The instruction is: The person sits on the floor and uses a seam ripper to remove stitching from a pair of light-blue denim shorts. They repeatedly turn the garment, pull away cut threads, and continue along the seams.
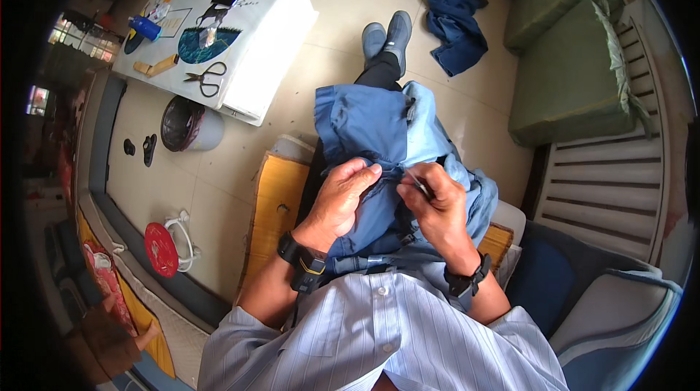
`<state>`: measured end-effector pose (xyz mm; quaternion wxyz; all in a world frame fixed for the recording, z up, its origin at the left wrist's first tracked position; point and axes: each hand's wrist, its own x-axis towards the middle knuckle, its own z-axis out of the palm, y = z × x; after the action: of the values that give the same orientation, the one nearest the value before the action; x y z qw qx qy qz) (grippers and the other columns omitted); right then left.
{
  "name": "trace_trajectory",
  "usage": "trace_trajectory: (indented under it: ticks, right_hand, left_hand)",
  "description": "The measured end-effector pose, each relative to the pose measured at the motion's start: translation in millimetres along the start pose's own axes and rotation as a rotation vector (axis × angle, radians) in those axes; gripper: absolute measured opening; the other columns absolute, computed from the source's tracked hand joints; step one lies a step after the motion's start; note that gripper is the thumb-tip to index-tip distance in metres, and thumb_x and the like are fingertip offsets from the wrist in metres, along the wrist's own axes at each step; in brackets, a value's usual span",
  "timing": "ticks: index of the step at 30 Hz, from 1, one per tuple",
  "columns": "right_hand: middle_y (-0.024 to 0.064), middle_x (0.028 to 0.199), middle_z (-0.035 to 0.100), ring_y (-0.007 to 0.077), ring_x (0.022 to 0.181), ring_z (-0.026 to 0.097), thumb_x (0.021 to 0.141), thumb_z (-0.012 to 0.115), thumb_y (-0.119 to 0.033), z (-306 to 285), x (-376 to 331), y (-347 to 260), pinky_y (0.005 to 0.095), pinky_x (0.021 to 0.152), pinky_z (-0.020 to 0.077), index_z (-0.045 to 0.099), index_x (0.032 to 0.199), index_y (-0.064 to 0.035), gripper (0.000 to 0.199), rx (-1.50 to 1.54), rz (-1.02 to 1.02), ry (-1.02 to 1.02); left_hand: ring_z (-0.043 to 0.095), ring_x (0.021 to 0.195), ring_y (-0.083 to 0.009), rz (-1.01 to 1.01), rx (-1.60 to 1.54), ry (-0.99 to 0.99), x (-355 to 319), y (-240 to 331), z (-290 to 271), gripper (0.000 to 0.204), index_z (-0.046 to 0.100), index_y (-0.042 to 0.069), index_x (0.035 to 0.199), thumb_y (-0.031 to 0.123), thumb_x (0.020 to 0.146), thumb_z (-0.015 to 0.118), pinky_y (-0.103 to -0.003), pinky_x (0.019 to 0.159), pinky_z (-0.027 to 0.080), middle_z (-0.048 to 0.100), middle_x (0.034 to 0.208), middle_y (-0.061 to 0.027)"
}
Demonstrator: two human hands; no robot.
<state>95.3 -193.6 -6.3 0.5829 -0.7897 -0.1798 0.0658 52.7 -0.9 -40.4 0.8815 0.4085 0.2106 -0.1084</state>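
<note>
A blue garment [372, 128] in two shades of blue lies spread over my lap and legs. My left hand [343, 198] presses and pinches a fold of the fabric near its middle. Just to the right, my right hand [430, 205] pinches a thin metal needle-like tool [417, 182] against the same fold. Both wrists wear dark bands. My dark shoes [388, 35] show beyond the garment on the tiled floor.
A low white table [255, 63] at upper left carries scissors [206, 77], a blue spool and small items. A bin [186, 125] stands beside it. Another blue cloth [456, 22] lies on the floor. Green cushions [569, 77] rest on a slatted bench at right.
</note>
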Motion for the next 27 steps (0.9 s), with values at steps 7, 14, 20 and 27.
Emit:
trace_trajectory:
  ticks: [7,14,20,27]
  right_hand:
    - [0.0082,0.084,0.065,0.0191,0.071,0.063,0.087,0.076,0.002,21.4,12.2,14.8,0.0317,0.067,0.0507,0.065,0.104,-0.001,0.021,-0.062,0.023,-0.014]
    - [-0.0044,0.083,0.062,0.0039,0.06,0.048,0.083,0.074,0.004,17.9,20.8,34.0,0.0227,0.051,0.037,0.066,0.1,-0.0042,0.02,0.568,0.397,-0.012]
    - [0.0019,0.081,0.061,0.0037,0.048,0.042,0.086,0.068,0.011,5.7,23.9,34.3,0.0221,0.041,0.0294,0.065,0.101,-0.0026,0.021,0.959,0.567,-0.004]
    - [0.0034,0.079,0.062,0.0039,0.045,0.037,0.086,0.07,0.009,0.2,22.6,38.4,0.0234,0.041,0.0306,0.066,0.102,-0.0021,0.02,1.086,0.564,-0.049]
  left_hand:
    - [0.061,0.087,-0.0053,0.016,0.015,0.031,-4.1,-0.2,-2.1,0.005,0.067,0.006,0.104,0.011,0.104,0.067,-0.022,0.079,0.05,0.067,0.095,0.0023]
    - [0.062,0.088,-0.0069,0.025,-0.042,0.007,-0.4,-2.2,-10.2,0.005,0.067,0.005,0.105,0.01,0.104,0.065,-0.023,0.082,0.05,0.067,0.096,0.0016]
    - [0.06,0.087,-0.0063,-0.017,-0.063,-0.029,-0.1,1.1,-15.2,0.005,0.066,0.005,0.104,0.009,0.103,0.063,-0.023,0.081,0.049,0.065,0.095,0.0022]
    - [0.061,0.092,-0.0076,0.047,0.092,0.011,-5.4,5.5,-4.7,0.009,0.064,0.004,0.106,0.002,0.098,0.068,-0.025,0.085,0.051,0.065,0.098,0.0016]
